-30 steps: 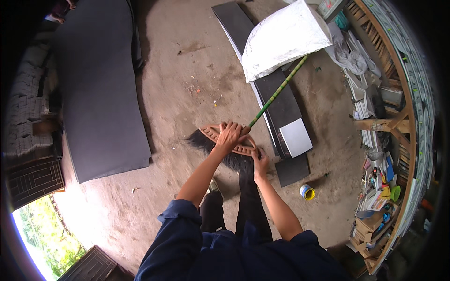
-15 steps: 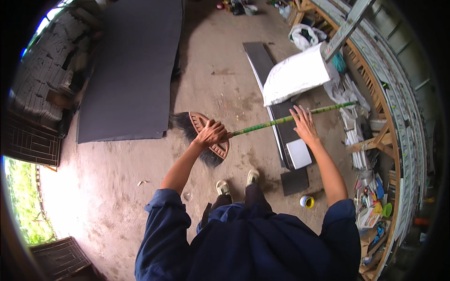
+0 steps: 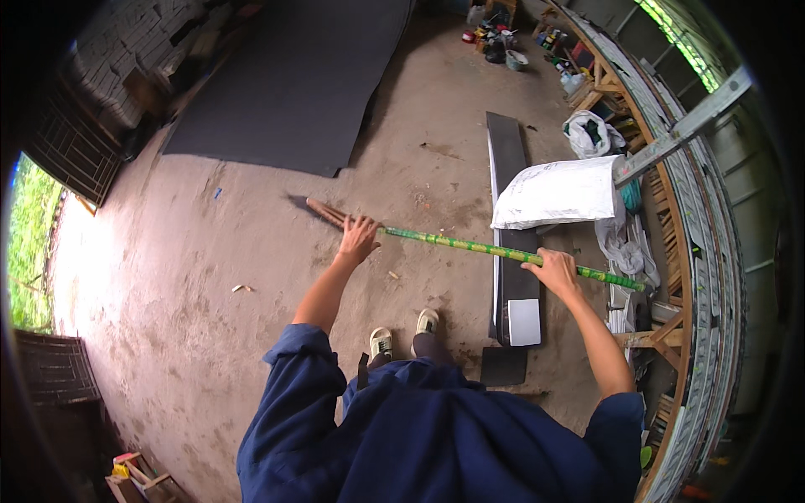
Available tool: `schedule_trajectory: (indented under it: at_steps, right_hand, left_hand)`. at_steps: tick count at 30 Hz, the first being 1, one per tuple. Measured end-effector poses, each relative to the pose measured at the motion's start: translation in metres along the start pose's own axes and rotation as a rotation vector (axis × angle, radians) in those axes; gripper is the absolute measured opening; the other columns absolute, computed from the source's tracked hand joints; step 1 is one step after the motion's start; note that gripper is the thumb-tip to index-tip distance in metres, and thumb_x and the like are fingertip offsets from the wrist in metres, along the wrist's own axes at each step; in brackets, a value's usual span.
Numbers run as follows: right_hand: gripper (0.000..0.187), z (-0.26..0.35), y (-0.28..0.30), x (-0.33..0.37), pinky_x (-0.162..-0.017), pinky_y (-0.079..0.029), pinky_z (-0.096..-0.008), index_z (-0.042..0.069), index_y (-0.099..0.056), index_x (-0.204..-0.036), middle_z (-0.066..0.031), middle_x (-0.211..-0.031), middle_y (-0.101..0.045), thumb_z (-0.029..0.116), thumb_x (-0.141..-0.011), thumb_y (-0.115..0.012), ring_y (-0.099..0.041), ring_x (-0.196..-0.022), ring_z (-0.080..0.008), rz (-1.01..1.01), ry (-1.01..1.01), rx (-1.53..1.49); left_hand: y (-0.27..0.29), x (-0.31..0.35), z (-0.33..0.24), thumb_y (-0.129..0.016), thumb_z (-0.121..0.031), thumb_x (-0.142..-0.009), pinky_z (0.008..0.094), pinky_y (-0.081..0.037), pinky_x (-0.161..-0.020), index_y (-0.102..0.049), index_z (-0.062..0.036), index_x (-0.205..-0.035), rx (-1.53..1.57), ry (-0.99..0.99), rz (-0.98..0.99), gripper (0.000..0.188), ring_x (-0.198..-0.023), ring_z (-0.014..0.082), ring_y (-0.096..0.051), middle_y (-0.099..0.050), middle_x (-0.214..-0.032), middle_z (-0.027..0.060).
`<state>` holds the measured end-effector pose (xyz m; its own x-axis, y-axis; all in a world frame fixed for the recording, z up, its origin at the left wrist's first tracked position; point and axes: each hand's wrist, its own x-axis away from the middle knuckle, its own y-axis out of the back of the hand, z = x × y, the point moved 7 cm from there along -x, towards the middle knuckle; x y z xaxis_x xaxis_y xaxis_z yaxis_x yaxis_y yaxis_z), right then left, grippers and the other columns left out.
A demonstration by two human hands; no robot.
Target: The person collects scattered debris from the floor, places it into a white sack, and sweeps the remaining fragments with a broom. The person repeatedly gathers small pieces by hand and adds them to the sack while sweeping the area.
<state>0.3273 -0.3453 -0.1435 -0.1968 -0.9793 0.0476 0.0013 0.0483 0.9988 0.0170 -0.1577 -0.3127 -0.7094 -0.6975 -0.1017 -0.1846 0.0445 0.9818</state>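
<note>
- The broom [image 3: 470, 244] was held level above the floor, its green handle running left to right.
- The left hand [image 3: 359, 238] was wrapped near the head, the right hand [image 3: 553, 270] closed nearer the free end.

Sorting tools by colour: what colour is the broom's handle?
Bright green with yellowish bands, the broom handle shows best in the head view.

Left hand [image 3: 359, 237] outstretched, fingers curled; right hand [image 3: 553, 270] clenched, arms apart
</note>
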Motion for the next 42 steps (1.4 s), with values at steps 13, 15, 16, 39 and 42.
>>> schedule_trajectory:
  at_steps: [13, 15, 16, 39, 42]
  right_hand:
    - [0.028, -0.088, -0.246, -0.061, -0.072, -0.042, -0.0459, 0.005, -0.052, -0.098, -0.0224, -0.083, -0.057, 0.026, -0.080, -0.052, -0.053, -0.085, -0.0391, 0.527, -0.163, -0.486]
    - [0.034, -0.094, -0.257, -0.097, -0.074, -0.043, -0.0448, 0.003, -0.052, -0.102, -0.0220, -0.087, -0.057, 0.026, -0.078, -0.053, -0.053, -0.088, -0.0384, 0.547, -0.244, -0.499]
    - [0.036, -0.096, -0.261, -0.120, -0.075, -0.043, -0.0442, 0.002, -0.051, -0.104, -0.0218, -0.089, -0.057, 0.026, -0.077, -0.054, -0.053, -0.089, -0.0380, 0.555, -0.283, -0.501]
    - [0.045, -0.209, -0.311, -0.206, -0.068, -0.047, -0.0461, 0.007, -0.036, -0.124, -0.0246, -0.082, -0.058, 0.010, -0.079, -0.040, -0.058, -0.078, -0.0385, 0.735, -0.039, -0.255]
    - [0.043, -0.200, -0.303, -0.233, -0.068, -0.045, -0.0496, 0.010, -0.037, -0.124, -0.0274, -0.078, -0.056, 0.015, -0.082, -0.043, -0.055, -0.078, -0.0428, 0.596, -0.013, -0.319]
  left_hand:
    - [-0.144, -0.052, -0.034, -0.060, -0.019, -0.075, 0.0363, -0.043, -0.081, -0.044, -0.0101, -0.116, 0.977, 0.675, 0.081, 0.045, -0.095, 0.0283, -0.054, -0.056, -0.102, 0.0152]
    - [-0.168, -0.015, -0.026, -0.059, -0.019, -0.076, 0.0353, -0.045, -0.079, -0.047, -0.0082, -0.113, 0.943, 0.907, 0.115, 0.040, -0.091, 0.0272, -0.057, -0.058, -0.100, 0.0157]
    - [-0.177, 0.004, -0.024, -0.059, -0.018, -0.076, 0.0350, -0.045, -0.078, -0.048, -0.0077, -0.111, 0.893, 0.985, 0.136, 0.038, -0.091, 0.0269, -0.057, -0.058, -0.100, 0.0160]
    - [-0.208, -0.017, -0.109, -0.055, -0.016, -0.078, 0.0347, -0.046, -0.071, -0.053, -0.0055, -0.104, 0.865, 1.109, 0.316, 0.028, -0.082, 0.0268, -0.060, -0.061, -0.090, 0.0146]
    - [-0.216, -0.017, -0.103, -0.055, -0.016, -0.078, 0.0342, -0.046, -0.071, -0.053, -0.0055, -0.103, 0.833, 1.130, 0.247, 0.028, -0.082, 0.0267, -0.060, -0.061, -0.090, 0.0140]
